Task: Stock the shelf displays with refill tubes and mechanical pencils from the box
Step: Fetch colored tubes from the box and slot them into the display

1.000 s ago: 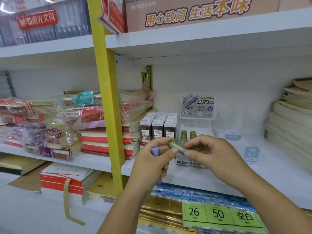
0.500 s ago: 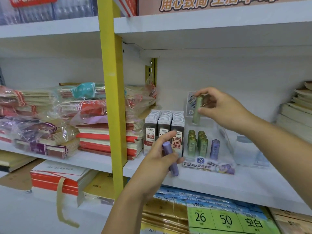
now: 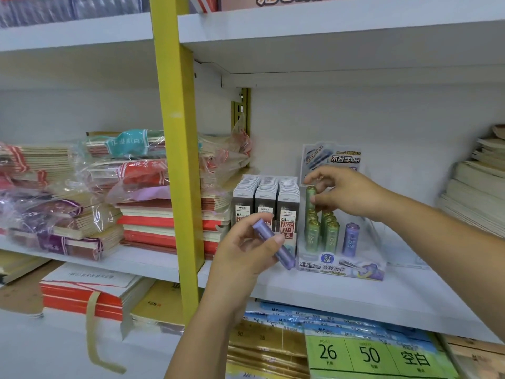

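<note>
A clear display case [image 3: 341, 265] stands on the white shelf [image 3: 355, 296], holding several green refill tubes [image 3: 329, 233] and one purple tube [image 3: 350, 239]. My right hand [image 3: 344, 194] pinches a green refill tube [image 3: 310, 198] upright at the back left of the case, its lower end among the other green tubes. My left hand [image 3: 246, 250] hovers in front of the shelf, holding a purple refill tube [image 3: 273, 243] tilted, just left of the case. The source box is not in view.
A grey lead-refill display [image 3: 266, 201] sits directly left of the case. A yellow shelf post [image 3: 177, 160] rises at centre. Plastic-wrapped notebook stacks [image 3: 82, 192] fill the left shelf; paper stacks [image 3: 475, 187] lie at right. Blue packs and a green label [image 3: 369, 354] lie below.
My right hand carried the green tube from in front of my chest up to the case and lowered it into the back left row. My left hand stayed put with the purple tube.
</note>
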Tool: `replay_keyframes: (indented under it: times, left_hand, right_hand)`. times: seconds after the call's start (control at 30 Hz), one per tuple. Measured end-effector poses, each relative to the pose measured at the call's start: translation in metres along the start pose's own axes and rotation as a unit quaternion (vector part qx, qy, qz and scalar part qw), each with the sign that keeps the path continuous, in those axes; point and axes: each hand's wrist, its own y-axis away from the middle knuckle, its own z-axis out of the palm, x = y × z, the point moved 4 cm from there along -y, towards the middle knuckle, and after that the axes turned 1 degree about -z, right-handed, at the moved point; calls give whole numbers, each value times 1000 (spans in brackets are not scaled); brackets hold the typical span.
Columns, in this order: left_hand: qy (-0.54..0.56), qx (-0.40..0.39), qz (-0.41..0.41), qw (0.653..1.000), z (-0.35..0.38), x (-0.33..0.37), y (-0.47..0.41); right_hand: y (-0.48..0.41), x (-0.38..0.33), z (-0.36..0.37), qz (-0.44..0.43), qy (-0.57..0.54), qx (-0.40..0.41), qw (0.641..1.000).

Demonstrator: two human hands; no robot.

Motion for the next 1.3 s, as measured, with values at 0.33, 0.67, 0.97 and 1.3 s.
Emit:
replay_keyframes:
  times: [0.33, 0.67, 0.97, 1.3]
  left_hand:
    - [-25, 1, 13, 1000, 0, 1, 0]
    - [-37, 22, -6, 999, -1, 2, 3]
    - [20, 31, -23, 999, 3, 5, 7]
    - [9, -1, 20, 1000, 37, -1, 19]
  right_hand:
    - [-2, 6, -1, -19, -1, 18, 1000]
    - [-1, 13, 7, 32, 26, -47, 998]
    - [71, -33, -4, -113, -26, 181, 977]
    - [123, -13, 21, -16, -259, 151, 954]
